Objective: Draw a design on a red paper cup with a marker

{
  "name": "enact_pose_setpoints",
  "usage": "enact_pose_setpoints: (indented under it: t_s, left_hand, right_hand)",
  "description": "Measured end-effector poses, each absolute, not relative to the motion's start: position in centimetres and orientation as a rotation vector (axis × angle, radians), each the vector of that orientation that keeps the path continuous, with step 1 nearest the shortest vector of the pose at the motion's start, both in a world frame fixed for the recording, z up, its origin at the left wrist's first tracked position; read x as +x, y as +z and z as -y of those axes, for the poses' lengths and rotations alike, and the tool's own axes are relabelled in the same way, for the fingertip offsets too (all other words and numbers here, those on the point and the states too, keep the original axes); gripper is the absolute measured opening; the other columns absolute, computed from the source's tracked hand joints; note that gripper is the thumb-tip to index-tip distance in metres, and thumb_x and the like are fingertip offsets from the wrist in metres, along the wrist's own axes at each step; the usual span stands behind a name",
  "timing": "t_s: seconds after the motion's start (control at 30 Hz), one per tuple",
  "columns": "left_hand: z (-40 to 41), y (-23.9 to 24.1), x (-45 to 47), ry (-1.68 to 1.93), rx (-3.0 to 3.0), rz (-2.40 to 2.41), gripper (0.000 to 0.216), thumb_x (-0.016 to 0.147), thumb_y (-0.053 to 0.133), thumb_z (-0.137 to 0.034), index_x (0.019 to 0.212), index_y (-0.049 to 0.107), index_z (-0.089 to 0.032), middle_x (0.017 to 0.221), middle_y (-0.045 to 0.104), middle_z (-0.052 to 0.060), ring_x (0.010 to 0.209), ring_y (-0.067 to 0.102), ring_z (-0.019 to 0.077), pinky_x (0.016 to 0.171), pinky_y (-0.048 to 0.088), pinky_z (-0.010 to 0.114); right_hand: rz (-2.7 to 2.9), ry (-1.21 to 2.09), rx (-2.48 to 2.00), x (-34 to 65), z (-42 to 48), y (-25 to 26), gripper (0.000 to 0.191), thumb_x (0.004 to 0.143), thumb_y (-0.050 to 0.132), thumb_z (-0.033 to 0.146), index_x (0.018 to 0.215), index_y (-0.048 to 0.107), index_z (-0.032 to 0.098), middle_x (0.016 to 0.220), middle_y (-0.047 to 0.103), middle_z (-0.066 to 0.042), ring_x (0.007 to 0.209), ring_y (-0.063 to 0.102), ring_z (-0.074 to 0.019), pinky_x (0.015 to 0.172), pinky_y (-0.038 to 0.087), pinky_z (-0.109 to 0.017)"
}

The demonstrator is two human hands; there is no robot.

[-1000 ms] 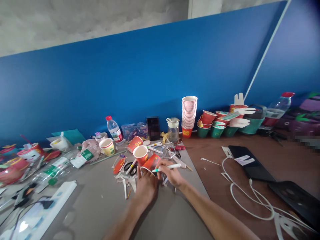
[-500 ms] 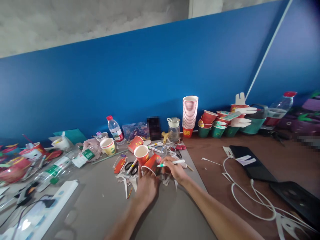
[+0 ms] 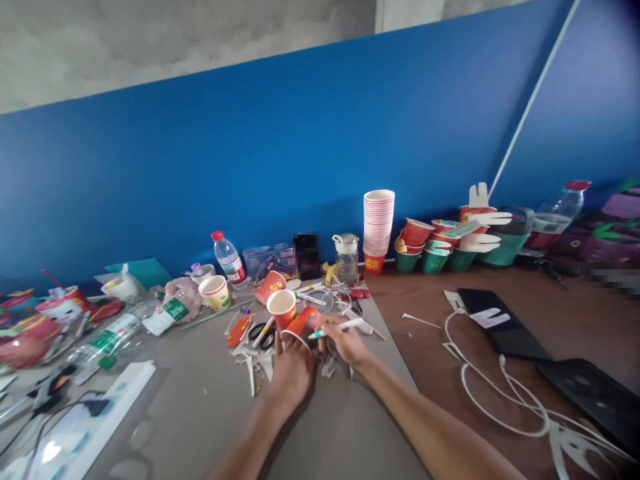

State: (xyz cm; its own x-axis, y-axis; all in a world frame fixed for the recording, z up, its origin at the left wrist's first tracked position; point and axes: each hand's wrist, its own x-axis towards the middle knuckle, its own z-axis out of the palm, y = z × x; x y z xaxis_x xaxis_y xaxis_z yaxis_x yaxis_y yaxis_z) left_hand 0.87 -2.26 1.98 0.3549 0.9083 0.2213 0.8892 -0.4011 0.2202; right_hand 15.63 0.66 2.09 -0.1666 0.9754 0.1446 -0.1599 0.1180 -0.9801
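Note:
My left hand (image 3: 294, 369) grips a red paper cup (image 3: 303, 323) that lies tilted on its side, with some fingers inside its mouth. In my right hand (image 3: 346, 341) is a white marker (image 3: 351, 324) with a green end, and that end is at the cup's side near the rim; whether it touches I cannot tell. Right behind stands an upright red paper cup (image 3: 281, 305). Black-handled scissors (image 3: 257, 333) and paper scraps (image 3: 250, 367) lie to the left of my hands.
A tall stack of paper cups (image 3: 379, 223) stands by the blue partition (image 3: 250, 147). Red and green cups (image 3: 417, 233) with white cut-outs are to its right. A water bottle (image 3: 230, 260), a glass jar (image 3: 347, 260), a phone (image 3: 500, 323) with white cable and a power strip (image 3: 117, 413) surround the area.
The marker's green end has shifted slightly left and down, closer to the cup's rim, and the marker is more tilted. My left hand keeps its hold on the cup.

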Motion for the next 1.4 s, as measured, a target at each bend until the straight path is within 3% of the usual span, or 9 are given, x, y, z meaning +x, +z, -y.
enact_pose_setpoints:
  t_s: [0.1, 0.27, 0.43, 0.57, 0.77, 1.17, 1.4]
  left_hand:
    - [2.3, 2.0, 0.9, 0.492, 2.529, -1.699, 0.031, 0.086, 0.040, -0.019, 0.113, 0.055, -0.023, 0.119, 0.060, 0.006, 0.117, 0.048, 0.0236, 0.108, 0.012, 0.052]
    - [2.3, 2.1, 0.9, 0.466, 2.547, -1.676, 0.027, 0.088, 0.037, -0.021, 0.096, 0.063, -0.023, 0.106, 0.066, 0.005, 0.112, 0.052, 0.0227, 0.108, 0.013, 0.050]
    - [2.4, 2.3, 1.0, 0.489, 2.520, -1.688, 0.035, 0.086, 0.040, -0.017, 0.119, 0.052, -0.023, 0.122, 0.058, 0.008, 0.119, 0.045, 0.0246, 0.107, 0.011, 0.054]
    - [2.4, 2.2, 0.9, 0.453, 2.514, -1.677, 0.030, 0.089, 0.035, -0.021, 0.097, 0.064, -0.022, 0.108, 0.066, 0.006, 0.114, 0.050, 0.0237, 0.108, 0.011, 0.052]
    - [2.3, 2.0, 1.1, 0.454, 2.502, -1.725, 0.043, 0.083, 0.041, -0.014, 0.124, 0.047, -0.022, 0.126, 0.055, 0.009, 0.122, 0.043, 0.0236, 0.109, 0.011, 0.051]
    - [2.5, 2.2, 1.3, 0.526, 2.523, -1.656, 0.038, 0.085, 0.038, -0.018, 0.121, 0.050, -0.022, 0.125, 0.056, 0.007, 0.123, 0.043, 0.0218, 0.110, 0.009, 0.049]
    - [2.2, 1.9, 0.9, 0.534, 2.501, -1.669, 0.034, 0.085, 0.038, -0.016, 0.114, 0.055, -0.021, 0.121, 0.059, 0.006, 0.121, 0.044, 0.0211, 0.110, 0.011, 0.048]
  right_hand:
    - [1.243, 1.252, -0.987, 15.7, -0.8, 1.9, 0.019, 0.075, 0.043, 0.029, 0.064, 0.054, 0.019, 0.043, 0.053, 0.002, 0.041, 0.043, -0.0124, 0.045, 0.033, -0.024]
    - [1.356, 1.298, -0.906, 15.6, -1.0, 1.6, 0.021, 0.077, 0.042, 0.031, 0.067, 0.056, 0.019, 0.045, 0.056, 0.001, 0.047, 0.048, -0.0132, 0.050, 0.037, -0.024]
    - [1.215, 1.232, -1.026, 15.7, -1.1, 1.5, 0.021, 0.077, 0.042, 0.033, 0.066, 0.054, 0.020, 0.044, 0.053, 0.002, 0.040, 0.044, -0.0121, 0.042, 0.033, -0.024]
    - [1.378, 1.287, -0.913, 15.4, -0.9, 1.2, 0.019, 0.078, 0.041, 0.029, 0.069, 0.055, 0.019, 0.047, 0.056, 0.002, 0.046, 0.048, -0.0121, 0.049, 0.036, -0.023]
    - [1.330, 0.888, -1.189, 16.7, -2.1, 0.8, 0.016, 0.076, 0.042, 0.028, 0.069, 0.054, 0.020, 0.053, 0.054, 0.002, 0.051, 0.047, -0.0138, 0.052, 0.036, -0.026]
    - [1.414, 0.801, -1.100, 15.5, -0.6, 1.2, 0.014, 0.078, 0.044, 0.026, 0.081, 0.057, 0.019, 0.062, 0.053, 0.001, 0.056, 0.047, -0.0141, 0.052, 0.036, -0.025]
    - [1.550, 0.718, -1.109, 15.3, -0.1, 0.9, 0.015, 0.074, 0.041, 0.018, 0.065, 0.054, 0.020, 0.062, 0.055, -0.001, 0.062, 0.049, -0.0160, 0.057, 0.037, -0.026]
